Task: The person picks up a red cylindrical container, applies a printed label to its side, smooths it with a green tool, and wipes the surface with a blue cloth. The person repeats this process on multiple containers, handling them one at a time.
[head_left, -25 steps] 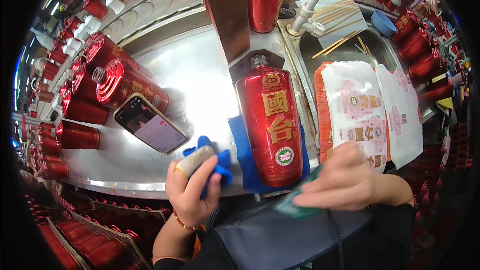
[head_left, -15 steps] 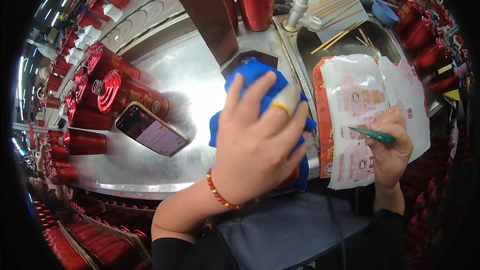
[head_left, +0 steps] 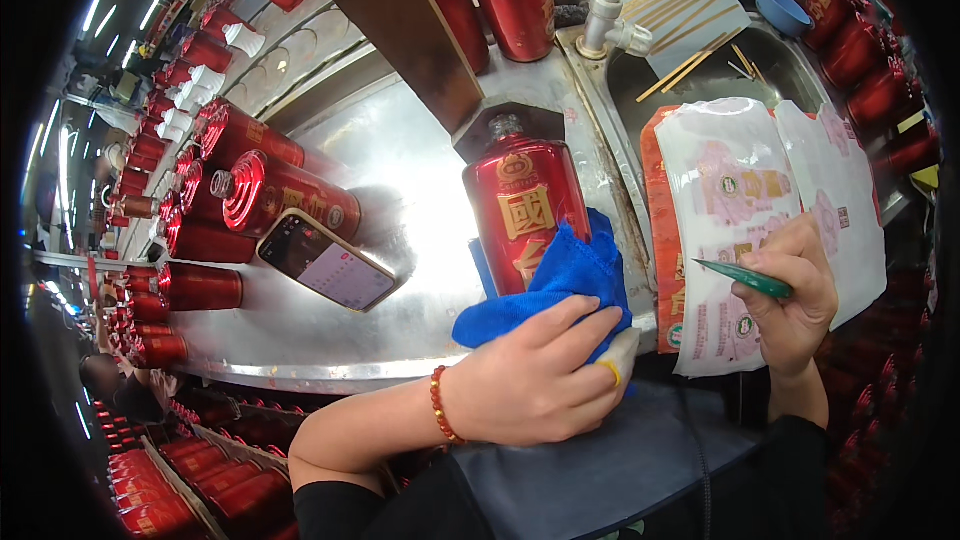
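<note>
Pressing with my left hand point(head_left: 540, 370), I have my fingers curled over a bunched blue cloth point(head_left: 565, 290), one finger wrapped in a yellow-edged sleeve point(head_left: 622, 352). Beneath the cloth lies the red bottle point(head_left: 525, 185), on its back on the table point(head_left: 425, 190), its neck pointing away from me toward a dark angular rest point(head_left: 545, 121). I judge it to be rigid, fairly heavy, slick on its glossy coat and breakable if knocked, so the broad body, held through cloth, looks a safer hold than the narrow neck. The cloth is soft and folds readily. My right hand point(head_left: 800, 290) pinches a slim green pointed tool point(head_left: 768, 283) above white printed sheets point(head_left: 720, 225); I can't tell whether the hand touches them. Those look thin and easily creased, best lifted by an edge. Farther left lie a phone point(head_left: 330, 262) and another red bottle point(head_left: 305, 202).
</note>
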Motion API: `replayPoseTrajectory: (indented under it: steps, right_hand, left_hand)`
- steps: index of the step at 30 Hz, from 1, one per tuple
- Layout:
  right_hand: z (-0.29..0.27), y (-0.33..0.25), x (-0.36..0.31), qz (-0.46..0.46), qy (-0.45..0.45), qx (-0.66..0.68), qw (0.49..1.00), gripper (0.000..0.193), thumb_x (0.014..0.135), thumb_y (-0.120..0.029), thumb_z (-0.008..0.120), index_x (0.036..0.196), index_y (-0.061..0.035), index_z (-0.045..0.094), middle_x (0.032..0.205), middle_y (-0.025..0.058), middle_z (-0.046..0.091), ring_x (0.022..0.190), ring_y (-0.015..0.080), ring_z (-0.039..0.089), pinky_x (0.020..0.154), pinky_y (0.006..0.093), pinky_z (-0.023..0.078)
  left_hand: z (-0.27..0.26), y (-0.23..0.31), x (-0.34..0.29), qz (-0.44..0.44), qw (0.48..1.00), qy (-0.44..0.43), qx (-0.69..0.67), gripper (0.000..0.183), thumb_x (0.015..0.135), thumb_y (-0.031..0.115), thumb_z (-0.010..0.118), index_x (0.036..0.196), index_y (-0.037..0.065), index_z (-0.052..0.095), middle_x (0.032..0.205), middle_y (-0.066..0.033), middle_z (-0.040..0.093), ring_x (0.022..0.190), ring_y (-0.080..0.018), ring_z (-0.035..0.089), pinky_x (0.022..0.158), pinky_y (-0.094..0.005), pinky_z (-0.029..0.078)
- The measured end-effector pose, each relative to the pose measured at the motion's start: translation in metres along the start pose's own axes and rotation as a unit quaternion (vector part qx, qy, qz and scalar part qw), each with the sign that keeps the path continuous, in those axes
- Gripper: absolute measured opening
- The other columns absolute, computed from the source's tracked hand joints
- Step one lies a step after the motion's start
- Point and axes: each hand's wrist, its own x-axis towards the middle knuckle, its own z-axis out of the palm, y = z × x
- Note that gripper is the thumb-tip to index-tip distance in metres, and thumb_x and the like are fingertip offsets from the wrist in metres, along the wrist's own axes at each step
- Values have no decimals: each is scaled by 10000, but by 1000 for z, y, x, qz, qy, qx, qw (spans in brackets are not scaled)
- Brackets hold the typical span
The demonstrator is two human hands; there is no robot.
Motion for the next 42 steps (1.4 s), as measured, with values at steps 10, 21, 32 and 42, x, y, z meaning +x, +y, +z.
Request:
replayPoseTrajectory:
  steps: [10,21,32,42]
  right_hand:
    - [13,-1,18,35,-16,44,998,253,783,-51,846,1008,-44,732,811,21,602,750,157,493,673,286,375]
    - [42,-24,64,91,-158,124,975,235,799,-18,808,1022,-30,735,870,35,663,773,121,571,694,272,426]
    - [63,-48,41,-219,-159,-95,958,366,669,-103,788,1032,-142,794,895,-29,681,850,182,518,787,338,393]
    - [68,-37,89,-175,-133,-130,967,351,664,-52,779,1008,-120,799,885,-18,680,857,213,513,800,331,376]
  left_hand:
    - [-3,-28,13,-106,972,194,-83,193,689,137,821,858,83,745,976,-56,738,881,-251,701,727,-381,544]
    - [-25,13,-135,-345,926,129,88,296,756,291,747,923,46,735,967,-103,752,859,-301,677,842,-432,504]
    - [7,27,-84,-364,909,204,-1,970,720,565,873,1396,-53,553,1425,-270,534,1324,-413,486,1094,-471,410]
    - [55,7,-38,-377,875,226,-204,1426,621,379,962,1590,-70,17,1613,-413,33,1506,-576,107,1212,-549,241]
